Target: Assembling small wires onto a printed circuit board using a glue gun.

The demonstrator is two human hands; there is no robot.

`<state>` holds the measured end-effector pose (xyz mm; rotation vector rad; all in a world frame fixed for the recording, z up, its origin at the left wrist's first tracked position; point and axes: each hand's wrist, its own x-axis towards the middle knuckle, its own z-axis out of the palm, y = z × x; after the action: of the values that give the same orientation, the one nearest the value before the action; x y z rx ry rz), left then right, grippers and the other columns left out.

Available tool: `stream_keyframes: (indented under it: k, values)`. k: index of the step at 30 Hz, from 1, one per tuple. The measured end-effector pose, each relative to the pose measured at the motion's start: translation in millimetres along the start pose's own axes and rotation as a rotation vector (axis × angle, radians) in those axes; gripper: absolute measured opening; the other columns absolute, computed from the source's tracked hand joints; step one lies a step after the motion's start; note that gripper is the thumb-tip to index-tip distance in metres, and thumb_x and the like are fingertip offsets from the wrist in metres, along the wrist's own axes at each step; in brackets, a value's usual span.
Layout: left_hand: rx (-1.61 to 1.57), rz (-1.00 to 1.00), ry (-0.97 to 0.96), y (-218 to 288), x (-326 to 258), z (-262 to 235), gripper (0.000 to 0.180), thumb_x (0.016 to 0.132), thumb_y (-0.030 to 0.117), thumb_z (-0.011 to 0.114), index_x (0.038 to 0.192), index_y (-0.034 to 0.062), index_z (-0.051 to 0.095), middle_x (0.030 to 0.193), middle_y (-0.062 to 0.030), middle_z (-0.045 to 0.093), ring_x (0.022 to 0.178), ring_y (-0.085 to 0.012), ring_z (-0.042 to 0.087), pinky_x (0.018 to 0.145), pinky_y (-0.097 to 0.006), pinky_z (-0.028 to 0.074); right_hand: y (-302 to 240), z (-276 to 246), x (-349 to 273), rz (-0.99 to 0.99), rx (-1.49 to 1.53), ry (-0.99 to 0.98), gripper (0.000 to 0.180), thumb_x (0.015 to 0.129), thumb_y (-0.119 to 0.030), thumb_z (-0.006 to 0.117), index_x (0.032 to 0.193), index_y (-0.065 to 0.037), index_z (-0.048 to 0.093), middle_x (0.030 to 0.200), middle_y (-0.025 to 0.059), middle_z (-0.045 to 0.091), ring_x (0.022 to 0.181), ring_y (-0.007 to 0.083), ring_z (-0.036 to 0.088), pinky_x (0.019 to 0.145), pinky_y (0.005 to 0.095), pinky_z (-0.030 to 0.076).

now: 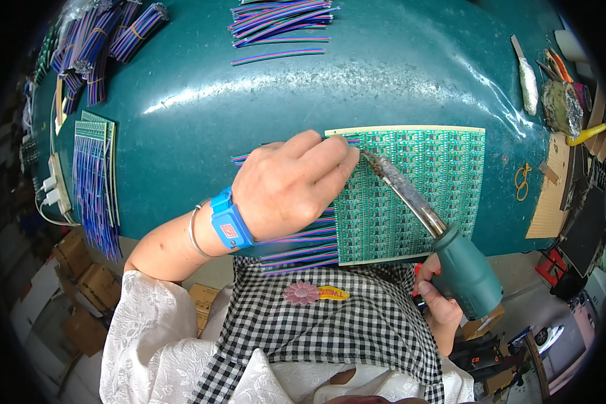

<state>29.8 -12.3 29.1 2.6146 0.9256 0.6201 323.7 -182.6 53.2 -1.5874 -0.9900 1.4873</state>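
A green circuit board panel (417, 202), made of many small repeated boards, lies flat near the table's front edge. Colored ribbon wires (299, 252) stick out from its left side. My left hand (289, 178), with a blue strap and a metal bangle at the wrist, pinches a short ribbon wire (239, 160) at the panel's upper left corner; its fingers hide most of that wire. My right hand (441, 303) grips the green handle of a soldering iron (470, 273). The iron's tip meets the panel right beside my left fingertips.
Loose ribbon wires (283, 23) lie at the far middle, tied bundles (94, 40) at the far left. Wired panels (95, 175) rest on the left near a power strip (58, 188). Rubber bands (522, 182), a foil-wrapped tool (527, 84) and cardboard (549, 195) are on the right.
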Motion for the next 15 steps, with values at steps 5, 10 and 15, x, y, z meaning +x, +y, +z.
stream_keyframes:
  k: [5, 10, 15]
  values:
    - [0.019, -0.006, 0.009, 1.8, -0.2, 0.2, 0.04, 0.072, 0.008, 0.069, 0.11, -0.0034, 0.072, 0.101, -0.0103, 0.063, 0.071, -0.019, 0.062, 0.053, -0.031, 0.053, -11.2, 3.9, 9.2, -0.044, 0.126, 0.018, 0.042, 0.073, -0.006, 0.079, 0.108, 0.002, 0.057, 0.074, 0.0072, 0.057, 0.057, 0.0172, 0.055, 0.053, 0.0303, 0.047]
    - [0.017, -0.008, -0.011, 1.7, -0.3, -0.1, 0.042, 0.07, 0.008, 0.069, 0.11, -0.0034, 0.072, 0.1, -0.0102, 0.063, 0.072, -0.0188, 0.061, 0.053, -0.031, 0.053, -10.9, 1.0, 6.0, 0.02, 0.146, 0.022, 0.043, 0.067, 0.001, 0.074, 0.107, 0.001, 0.06, 0.077, 0.0044, 0.059, 0.064, 0.0145, 0.054, 0.059, 0.0297, 0.045]
    - [0.014, 0.008, -0.016, 1.0, 0.6, -1.2, 0.043, 0.068, 0.007, 0.07, 0.11, -0.0034, 0.072, 0.101, -0.0105, 0.064, 0.071, -0.0189, 0.061, 0.053, -0.03, 0.053, -4.0, -0.6, -1.0, 0.03, 0.085, 0.038, 0.041, 0.07, 0.002, 0.078, 0.107, -0.001, 0.061, 0.085, 0.0034, 0.06, 0.072, 0.0147, 0.057, 0.067, 0.0302, 0.049]
